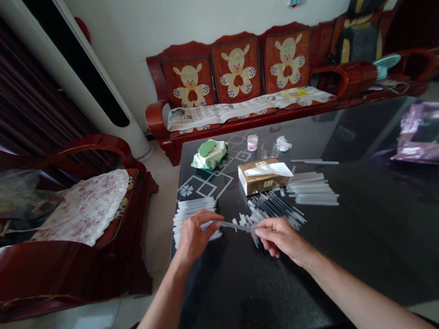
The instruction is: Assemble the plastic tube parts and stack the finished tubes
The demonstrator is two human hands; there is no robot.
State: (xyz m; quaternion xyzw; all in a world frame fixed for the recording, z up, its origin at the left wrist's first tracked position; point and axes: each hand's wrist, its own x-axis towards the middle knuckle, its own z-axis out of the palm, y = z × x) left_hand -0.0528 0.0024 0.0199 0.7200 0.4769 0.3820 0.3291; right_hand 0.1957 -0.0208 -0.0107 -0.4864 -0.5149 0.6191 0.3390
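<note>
Over the dark table, a thin translucent pen barrel [233, 225] is held level between my two hands. My left hand [193, 238] pinches its left end, closed, just above a stack of whitish pen tubes [196, 204]. The fingers of my right hand [281, 238] are closed at its right end; whether a cap sits there I cannot make out. Small whitish caps [243, 221] lie right behind the barrel. Dark pen refills [279, 208] are bundled beyond my right hand, and more whitish tubes [312, 190] lie to their right.
A tissue box [265, 182] stands behind the refills. Farther back are a green wipes pack [210, 156], a small cup [252, 142] and a crumpled tissue [283, 144]. A purple plastic bag [432, 151] lies at the right of the table [377, 250].
</note>
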